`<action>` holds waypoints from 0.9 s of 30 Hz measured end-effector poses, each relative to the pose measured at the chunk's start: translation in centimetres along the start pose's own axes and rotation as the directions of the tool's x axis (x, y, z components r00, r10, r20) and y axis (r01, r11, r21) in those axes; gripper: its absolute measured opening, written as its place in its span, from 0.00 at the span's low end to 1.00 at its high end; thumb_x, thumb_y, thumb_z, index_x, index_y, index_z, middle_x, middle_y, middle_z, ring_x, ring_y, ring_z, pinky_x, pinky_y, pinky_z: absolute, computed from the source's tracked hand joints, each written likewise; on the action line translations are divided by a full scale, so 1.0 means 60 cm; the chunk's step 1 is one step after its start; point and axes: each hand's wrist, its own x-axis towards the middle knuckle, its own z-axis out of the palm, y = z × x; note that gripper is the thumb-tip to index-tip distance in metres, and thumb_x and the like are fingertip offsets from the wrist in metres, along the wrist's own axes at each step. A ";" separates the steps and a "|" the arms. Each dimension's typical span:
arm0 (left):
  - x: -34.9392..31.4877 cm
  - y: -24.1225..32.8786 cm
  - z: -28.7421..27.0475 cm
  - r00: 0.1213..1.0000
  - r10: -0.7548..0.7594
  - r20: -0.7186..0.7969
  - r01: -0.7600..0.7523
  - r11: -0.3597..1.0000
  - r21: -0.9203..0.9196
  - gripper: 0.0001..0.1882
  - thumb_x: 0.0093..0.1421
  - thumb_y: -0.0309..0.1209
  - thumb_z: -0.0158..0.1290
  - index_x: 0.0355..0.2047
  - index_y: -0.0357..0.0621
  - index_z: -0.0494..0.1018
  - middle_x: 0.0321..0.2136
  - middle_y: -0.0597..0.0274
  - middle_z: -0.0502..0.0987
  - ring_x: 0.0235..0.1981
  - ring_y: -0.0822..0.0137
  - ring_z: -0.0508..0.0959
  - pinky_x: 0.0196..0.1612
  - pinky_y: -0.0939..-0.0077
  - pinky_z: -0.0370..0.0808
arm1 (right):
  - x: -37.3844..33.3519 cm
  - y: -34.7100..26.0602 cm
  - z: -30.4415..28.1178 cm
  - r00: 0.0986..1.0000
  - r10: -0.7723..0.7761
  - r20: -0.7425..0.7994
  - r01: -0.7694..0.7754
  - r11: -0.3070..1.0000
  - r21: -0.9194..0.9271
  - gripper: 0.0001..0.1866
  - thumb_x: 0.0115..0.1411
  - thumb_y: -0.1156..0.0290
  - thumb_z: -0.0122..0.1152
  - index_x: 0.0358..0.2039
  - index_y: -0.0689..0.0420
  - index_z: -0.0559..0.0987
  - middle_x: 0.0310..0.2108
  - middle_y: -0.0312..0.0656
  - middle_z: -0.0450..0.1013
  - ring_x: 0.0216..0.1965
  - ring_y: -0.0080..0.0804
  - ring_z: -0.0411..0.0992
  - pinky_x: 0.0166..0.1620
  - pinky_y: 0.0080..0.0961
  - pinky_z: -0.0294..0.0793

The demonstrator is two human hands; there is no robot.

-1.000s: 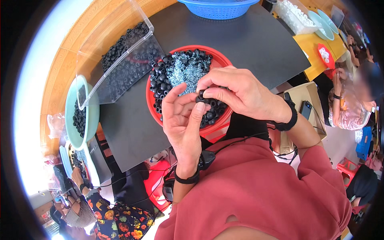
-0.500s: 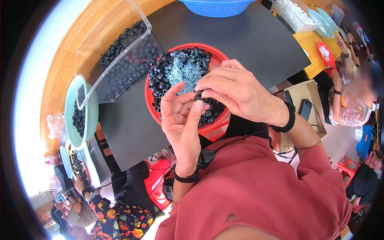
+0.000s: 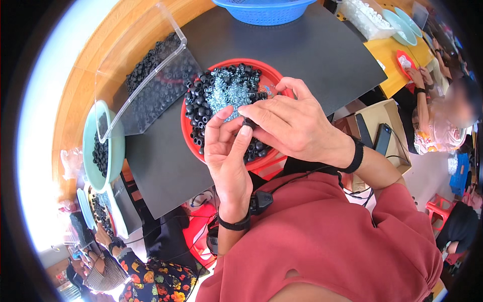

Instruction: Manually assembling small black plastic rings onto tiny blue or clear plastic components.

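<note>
Over the near part of a round red tray (image 3: 270, 68), both my hands meet at a small black plastic piece (image 3: 248, 122). My left hand (image 3: 226, 161), palm turned up, pinches it between thumb and fingertips. From the right, my right hand (image 3: 299, 126) closes its thumb and fingers on the same piece, hiding most of it. Whether it also holds a spring is hidden. In the tray lies a heap of small metal coil springs (image 3: 226, 90), with many rounded, hollow black plastic pieces (image 3: 197, 113) around it.
A clear plastic bin (image 3: 166, 60) of black pieces leans at the left, beside a pale green basin (image 3: 119, 143). A blue basket (image 3: 266, 12) stands at the table's far edge. A cardboard box (image 3: 390, 113) with a phone is at right. Co-workers sit on both sides.
My right hand has shifted slightly left and down, and its fingers now cover more of the black piece. My left hand stays nearly in place.
</note>
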 end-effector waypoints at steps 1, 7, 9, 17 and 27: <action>0.000 0.000 -0.001 1.000 0.003 0.002 -0.003 1.000 -0.007 0.20 0.61 0.17 0.50 0.54 0.35 0.65 0.41 0.58 0.78 0.40 0.73 0.76 0.44 0.80 0.73 | 0.001 -0.001 0.001 1.000 -0.008 -0.027 0.007 1.000 -0.019 0.18 0.48 0.66 0.65 0.40 0.60 0.77 0.29 0.35 0.74 0.31 0.27 0.73 0.43 0.34 0.65; 0.000 0.004 0.004 0.997 -0.046 0.058 0.045 0.999 0.012 0.14 0.64 0.23 0.49 0.50 0.34 0.69 0.41 0.59 0.77 0.40 0.73 0.76 0.45 0.78 0.73 | 0.007 -0.002 0.000 0.998 -0.018 -0.067 0.014 0.998 -0.063 0.17 0.47 0.66 0.66 0.37 0.59 0.77 0.28 0.34 0.73 0.29 0.27 0.73 0.44 0.34 0.65; -0.001 0.003 0.005 0.994 -0.059 0.093 0.059 0.998 -0.005 0.12 0.65 0.24 0.49 0.48 0.33 0.71 0.41 0.59 0.77 0.40 0.73 0.76 0.45 0.78 0.73 | 0.010 -0.004 -0.004 0.999 -0.006 -0.054 0.004 0.999 -0.040 0.16 0.48 0.66 0.66 0.37 0.58 0.77 0.28 0.34 0.74 0.29 0.27 0.72 0.44 0.34 0.65; 0.000 -0.004 -0.010 0.989 -0.074 0.129 0.076 0.997 -0.012 0.13 0.63 0.24 0.51 0.47 0.34 0.73 0.39 0.59 0.78 0.41 0.70 0.78 0.45 0.79 0.73 | 0.021 0.031 -0.032 0.980 0.032 0.198 -0.095 0.943 0.318 0.09 0.56 0.70 0.60 0.38 0.56 0.78 0.29 0.36 0.75 0.31 0.32 0.70 0.45 0.29 0.64; -0.001 -0.002 -0.003 0.990 -0.106 0.094 0.115 0.989 -0.088 0.14 0.60 0.25 0.56 0.47 0.36 0.74 0.36 0.56 0.80 0.34 0.72 0.78 0.39 0.80 0.73 | 0.028 0.038 -0.033 0.959 0.193 0.208 -0.278 0.787 0.551 0.06 0.59 0.71 0.58 0.33 0.59 0.76 0.29 0.42 0.74 0.33 0.42 0.73 0.40 0.33 0.69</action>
